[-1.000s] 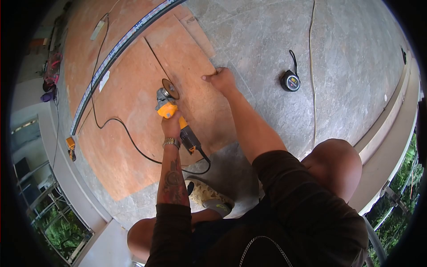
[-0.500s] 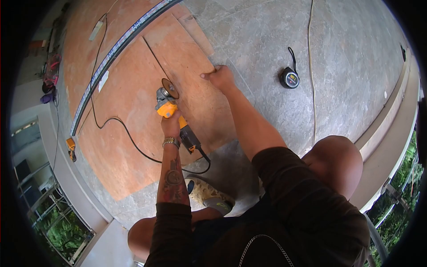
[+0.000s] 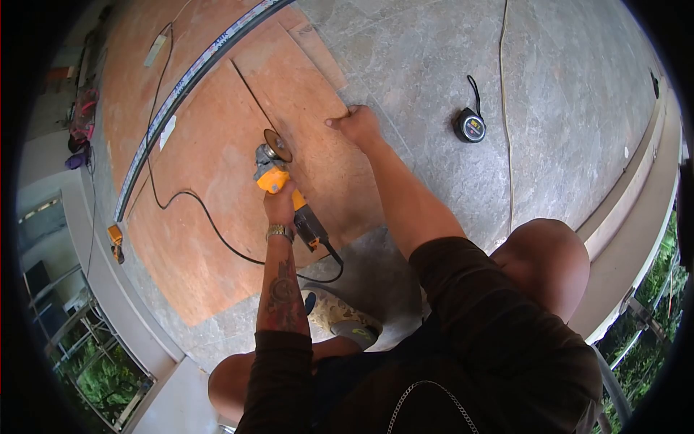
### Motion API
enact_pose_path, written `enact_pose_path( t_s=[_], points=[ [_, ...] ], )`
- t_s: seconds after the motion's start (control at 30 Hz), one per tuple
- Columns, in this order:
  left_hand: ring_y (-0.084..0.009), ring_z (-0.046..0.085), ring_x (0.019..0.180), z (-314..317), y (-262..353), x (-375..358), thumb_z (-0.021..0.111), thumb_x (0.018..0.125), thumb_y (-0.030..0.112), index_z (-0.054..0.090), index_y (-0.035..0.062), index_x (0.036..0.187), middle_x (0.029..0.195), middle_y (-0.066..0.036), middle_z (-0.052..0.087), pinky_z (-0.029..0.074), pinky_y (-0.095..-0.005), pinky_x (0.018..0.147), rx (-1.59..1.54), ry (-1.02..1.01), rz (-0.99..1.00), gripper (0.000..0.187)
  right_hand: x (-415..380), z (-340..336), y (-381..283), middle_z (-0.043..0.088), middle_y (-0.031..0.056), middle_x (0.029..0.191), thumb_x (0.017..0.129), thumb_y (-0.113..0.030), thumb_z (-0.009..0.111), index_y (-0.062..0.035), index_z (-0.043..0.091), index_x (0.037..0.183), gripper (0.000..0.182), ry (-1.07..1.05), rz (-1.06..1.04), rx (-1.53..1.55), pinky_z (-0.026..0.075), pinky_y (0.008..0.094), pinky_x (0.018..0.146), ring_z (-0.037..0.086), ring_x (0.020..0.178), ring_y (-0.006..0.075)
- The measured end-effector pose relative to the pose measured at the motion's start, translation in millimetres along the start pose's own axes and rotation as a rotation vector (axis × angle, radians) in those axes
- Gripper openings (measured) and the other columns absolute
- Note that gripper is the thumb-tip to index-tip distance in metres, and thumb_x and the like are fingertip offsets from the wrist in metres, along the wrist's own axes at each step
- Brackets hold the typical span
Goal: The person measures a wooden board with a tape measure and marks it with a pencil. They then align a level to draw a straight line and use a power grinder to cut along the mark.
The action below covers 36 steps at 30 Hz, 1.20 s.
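Note:
My left hand (image 3: 280, 203) is wrapped round the body of a yellow and black angle grinder (image 3: 272, 179). The grinder's thin cutting disc (image 3: 277, 145) stands on edge in the plywood sheet (image 3: 210, 239), at the near end of a long dark cut line (image 3: 251, 92). My right hand (image 3: 357, 126) grips the right edge of the sheet, thumb on top and the other fingers over the edge, partly hidden. A black power cable (image 3: 217, 241) runs from the rear of the grinder and loops left over the plywood.
A long edged strip with printed lettering (image 3: 189, 76) lies across the plywood. On the grey tiled floor (image 3: 426, 50) to the right rest a black tape measure (image 3: 470, 127) and a pale cable (image 3: 505, 108). A small yellow and black tool (image 3: 116, 242) lies left. My shoe (image 3: 336, 315) is near the sheet's front edge.
The grinder and my left hand have shifted very slightly towards me and to the right. My right hand stays on the plywood edge.

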<state>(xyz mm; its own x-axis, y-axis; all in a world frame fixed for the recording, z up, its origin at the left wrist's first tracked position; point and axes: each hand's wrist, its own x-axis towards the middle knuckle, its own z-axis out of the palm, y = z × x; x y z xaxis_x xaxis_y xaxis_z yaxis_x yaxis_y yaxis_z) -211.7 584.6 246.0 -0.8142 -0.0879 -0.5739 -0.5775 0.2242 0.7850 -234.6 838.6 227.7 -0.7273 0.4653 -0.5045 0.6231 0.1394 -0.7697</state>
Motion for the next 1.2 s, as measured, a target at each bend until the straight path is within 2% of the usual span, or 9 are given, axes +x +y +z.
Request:
enact_pose_path(
  t_s=[0.07,0.13,0.37,0.47,0.53,0.87,0.93,1.2],
  points=[
    [-0.0213,0.067,0.064,0.7,0.7,-7.4,0.069,0.085,0.016,0.061,0.0036,0.108,0.079,-0.006,0.063,0.059,-0.0361,0.057,-0.009,0.007,-0.017,0.027,-1.5,-0.9,-1.2,0.074,0.0229,0.097,0.067,-0.039,0.088,0.0058,0.073,0.100,0.057,0.017,-0.003,0.004,0.054,0.0391,0.083,0.072,0.093,0.0338],
    [-0.0212,0.067,0.064,-0.5,-1.0,-12.5,0.069,0.085,0.016,0.061,0.0037,0.109,0.080,-0.006,0.063,0.059,-0.0359,0.056,-0.011,0.006,-0.034,0.028,-2.6,-2.9,-2.9,0.072,0.0261,0.102,0.070,-0.040,0.086,0.0052,0.073,0.103,0.058,-0.004,-0.004,-0.012,0.054,0.0406,0.087,0.070,0.098,0.0372],
    [-0.0208,0.069,0.067,0.3,3.9,-19.5,0.069,0.083,0.012,0.061,0.0009,0.110,0.086,-0.008,0.066,0.059,-0.0336,0.060,-0.021,-0.004,-0.042,0.030,-0.3,0.2,-0.6,0.072,0.0262,0.101,0.070,-0.041,0.086,0.0056,0.072,0.104,0.059,0.001,-0.010,-0.030,0.054,0.0404,0.087,0.070,0.098,0.0374],
    [-0.0203,0.069,0.066,1.7,6.2,-20.0,0.069,0.083,0.012,0.062,0.0011,0.110,0.086,-0.007,0.066,0.060,-0.0333,0.060,-0.030,-0.013,-0.092,0.029,0.0,-0.3,0.6,0.072,0.0258,0.101,0.070,-0.041,0.085,0.0057,0.073,0.103,0.058,0.007,-0.010,-0.023,0.054,0.0405,0.086,0.070,0.098,0.0373],
    [-0.0219,0.067,0.060,1.5,2.8,-16.5,0.067,0.086,0.017,0.061,0.0034,0.107,0.076,-0.009,0.065,0.058,-0.0345,0.056,-0.008,-0.008,-0.049,0.025,0.3,-1.0,-0.3,0.072,0.0255,0.100,0.070,-0.040,0.085,0.0053,0.074,0.101,0.055,-0.009,0.001,-0.008,0.054,0.0405,0.086,0.070,0.098,0.0370],
    [-0.0214,0.067,0.060,2.6,5.3,-18.0,0.066,0.086,0.016,0.061,0.0044,0.107,0.076,-0.008,0.065,0.057,-0.0344,0.055,-0.024,-0.032,-0.086,0.024,1.7,0.7,1.8,0.072,0.0249,0.101,0.070,-0.039,0.086,0.0042,0.074,0.101,0.055,-0.015,0.006,0.022,0.054,0.0408,0.086,0.070,0.098,0.0367],
    [-0.0202,0.068,0.065,2.6,5.3,-20.8,0.069,0.084,0.012,0.064,0.0018,0.108,0.083,-0.007,0.066,0.059,-0.0332,0.059,-0.057,-0.021,-0.090,0.026,2.2,-0.5,0.4,0.072,0.0248,0.102,0.070,-0.039,0.086,0.0041,0.074,0.102,0.055,-0.021,0.003,-0.020,0.054,0.0407,0.087,0.070,0.098,0.0368],
    [-0.0200,0.068,0.071,-4.2,-18.6,-27.2,0.069,0.082,0.013,0.062,0.0005,0.109,0.087,-0.007,0.067,0.056,-0.0325,0.064,0.034,0.025,-0.038,0.031,4.1,2.5,4.3,0.072,0.0248,0.103,0.070,-0.039,0.086,0.0040,0.074,0.103,0.055,-0.023,0.008,0.034,0.054,0.0403,0.087,0.070,0.099,0.0365]
  ],
)
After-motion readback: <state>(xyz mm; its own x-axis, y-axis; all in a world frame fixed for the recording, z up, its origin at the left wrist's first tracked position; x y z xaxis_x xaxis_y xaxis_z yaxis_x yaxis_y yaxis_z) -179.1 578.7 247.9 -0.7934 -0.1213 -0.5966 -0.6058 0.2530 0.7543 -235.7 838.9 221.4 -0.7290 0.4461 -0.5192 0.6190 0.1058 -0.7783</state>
